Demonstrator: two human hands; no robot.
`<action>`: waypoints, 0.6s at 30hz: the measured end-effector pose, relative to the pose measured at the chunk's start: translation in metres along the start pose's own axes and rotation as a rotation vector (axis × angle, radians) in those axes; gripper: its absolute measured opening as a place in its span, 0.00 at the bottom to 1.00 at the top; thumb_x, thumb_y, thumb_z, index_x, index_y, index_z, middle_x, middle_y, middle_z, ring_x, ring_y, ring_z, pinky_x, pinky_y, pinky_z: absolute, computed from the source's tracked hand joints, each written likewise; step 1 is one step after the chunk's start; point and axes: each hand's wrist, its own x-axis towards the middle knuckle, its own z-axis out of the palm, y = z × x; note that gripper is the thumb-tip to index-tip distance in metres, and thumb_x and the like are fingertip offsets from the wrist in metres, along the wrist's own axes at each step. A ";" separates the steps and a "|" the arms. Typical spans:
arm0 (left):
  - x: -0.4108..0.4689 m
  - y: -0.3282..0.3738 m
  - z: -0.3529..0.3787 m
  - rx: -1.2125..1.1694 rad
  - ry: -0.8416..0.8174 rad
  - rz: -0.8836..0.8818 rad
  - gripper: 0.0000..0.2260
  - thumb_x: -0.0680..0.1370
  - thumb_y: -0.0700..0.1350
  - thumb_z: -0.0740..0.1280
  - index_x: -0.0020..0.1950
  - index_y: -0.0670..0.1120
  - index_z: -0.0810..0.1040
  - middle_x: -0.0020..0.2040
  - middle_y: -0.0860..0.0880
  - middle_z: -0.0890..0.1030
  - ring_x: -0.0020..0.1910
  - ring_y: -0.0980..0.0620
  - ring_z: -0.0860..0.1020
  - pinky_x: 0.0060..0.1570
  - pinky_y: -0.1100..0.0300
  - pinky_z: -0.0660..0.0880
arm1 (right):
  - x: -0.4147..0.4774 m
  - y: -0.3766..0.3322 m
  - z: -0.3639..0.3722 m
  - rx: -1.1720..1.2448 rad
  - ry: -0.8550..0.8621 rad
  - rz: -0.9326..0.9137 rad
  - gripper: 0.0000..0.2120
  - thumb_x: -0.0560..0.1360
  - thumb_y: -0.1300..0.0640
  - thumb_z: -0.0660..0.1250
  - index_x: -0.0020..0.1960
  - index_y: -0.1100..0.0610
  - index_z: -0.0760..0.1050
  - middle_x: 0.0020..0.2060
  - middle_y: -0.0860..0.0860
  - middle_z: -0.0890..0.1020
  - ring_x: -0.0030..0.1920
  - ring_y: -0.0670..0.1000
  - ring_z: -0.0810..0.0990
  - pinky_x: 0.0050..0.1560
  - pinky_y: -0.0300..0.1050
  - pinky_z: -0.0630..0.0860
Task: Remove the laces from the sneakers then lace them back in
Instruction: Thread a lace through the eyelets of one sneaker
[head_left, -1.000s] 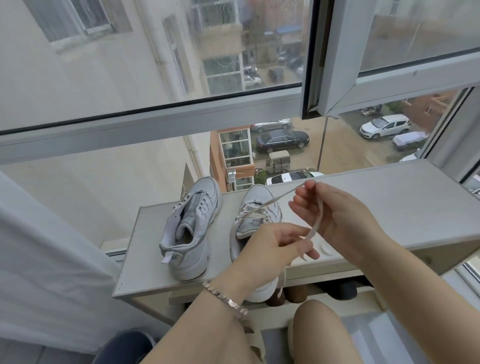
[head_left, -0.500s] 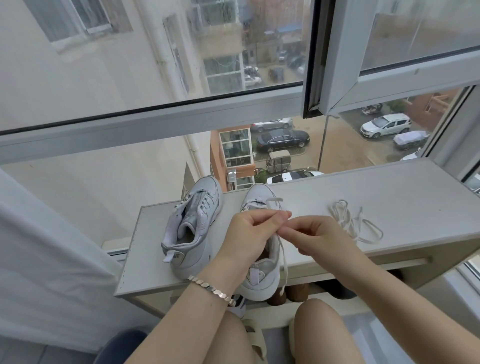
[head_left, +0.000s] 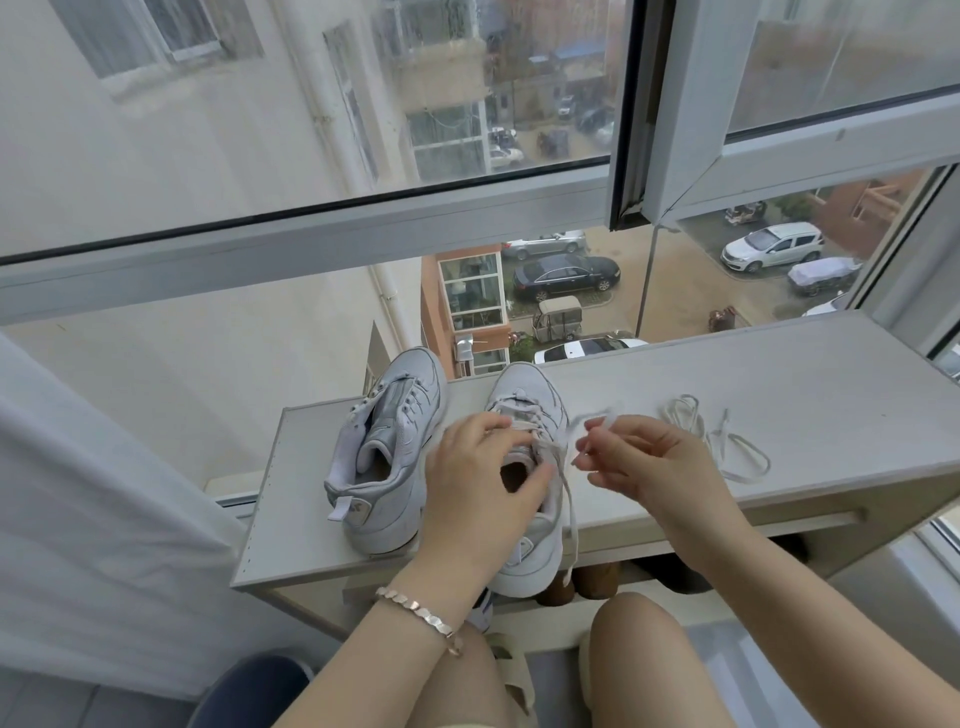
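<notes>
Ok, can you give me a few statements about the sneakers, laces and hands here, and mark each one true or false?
1. The left-hand sneaker and right-hand sneaker both stand on the shelf top. True.
2. A loose lace lies on the shelf, right of both hands. True.
3. The right hand grips the left-hand sneaker. False: it pinches a lace strand beside the right-hand sneaker.
4. The left hand lies flat on the shelf. False: it holds the right-hand sneaker.
5. A bracelet circles the left wrist. True.
</notes>
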 end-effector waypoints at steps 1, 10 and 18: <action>-0.001 0.002 0.002 -0.015 -0.064 -0.050 0.14 0.70 0.56 0.70 0.53 0.52 0.79 0.60 0.55 0.72 0.63 0.56 0.67 0.64 0.54 0.63 | 0.001 0.001 0.000 0.027 0.023 -0.006 0.04 0.73 0.67 0.66 0.40 0.62 0.79 0.32 0.55 0.82 0.33 0.48 0.82 0.34 0.36 0.79; 0.002 0.004 0.010 -0.204 -0.074 -0.211 0.08 0.70 0.50 0.73 0.43 0.50 0.76 0.62 0.57 0.70 0.64 0.57 0.67 0.60 0.64 0.63 | 0.007 0.017 0.009 -0.016 0.115 -0.073 0.07 0.70 0.70 0.69 0.35 0.62 0.79 0.38 0.56 0.82 0.37 0.49 0.82 0.36 0.36 0.79; 0.000 0.000 0.013 -0.282 -0.047 -0.189 0.09 0.69 0.47 0.74 0.40 0.57 0.75 0.63 0.57 0.70 0.65 0.57 0.66 0.63 0.61 0.64 | 0.007 0.019 0.011 -0.077 0.075 -0.139 0.07 0.70 0.70 0.69 0.37 0.62 0.79 0.33 0.53 0.82 0.32 0.47 0.81 0.34 0.35 0.78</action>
